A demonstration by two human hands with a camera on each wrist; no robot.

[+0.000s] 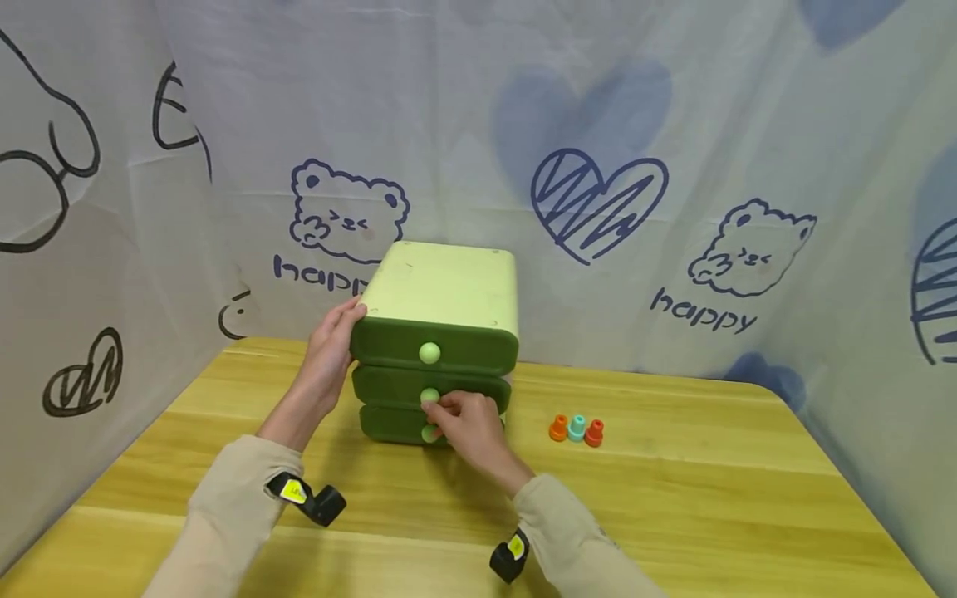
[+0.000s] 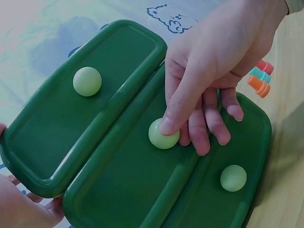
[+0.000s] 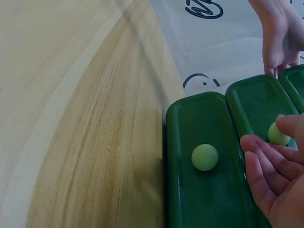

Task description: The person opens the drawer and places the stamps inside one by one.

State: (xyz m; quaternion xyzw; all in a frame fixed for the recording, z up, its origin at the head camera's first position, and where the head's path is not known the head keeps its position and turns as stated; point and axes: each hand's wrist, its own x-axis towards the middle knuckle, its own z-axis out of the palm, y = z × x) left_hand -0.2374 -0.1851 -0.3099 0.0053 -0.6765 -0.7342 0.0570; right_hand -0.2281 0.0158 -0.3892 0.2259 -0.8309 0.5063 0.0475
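A small cabinet (image 1: 449, 282) with a pale green top and three dark green drawers stands on the table, each drawer front bearing a round light green knob. My right hand (image 1: 473, 428) pinches the middle drawer's knob (image 2: 159, 138) between thumb and forefinger, its other fingers spread below. In the head view my left hand (image 1: 326, 357) lies against the cabinet's left side near the top drawer (image 1: 389, 342), fingers extended along the side. Seen from the left wrist, the bottom knob (image 2: 233, 178) is untouched. All three drawer fronts look closed.
Right of the cabinet, three small pegs stand in a row on the wooden table (image 1: 673, 482): an orange peg (image 1: 558, 428), a teal peg (image 1: 576, 428) and a red peg (image 1: 594, 433). A printed cloth (image 1: 463, 124) hangs behind and at both sides.
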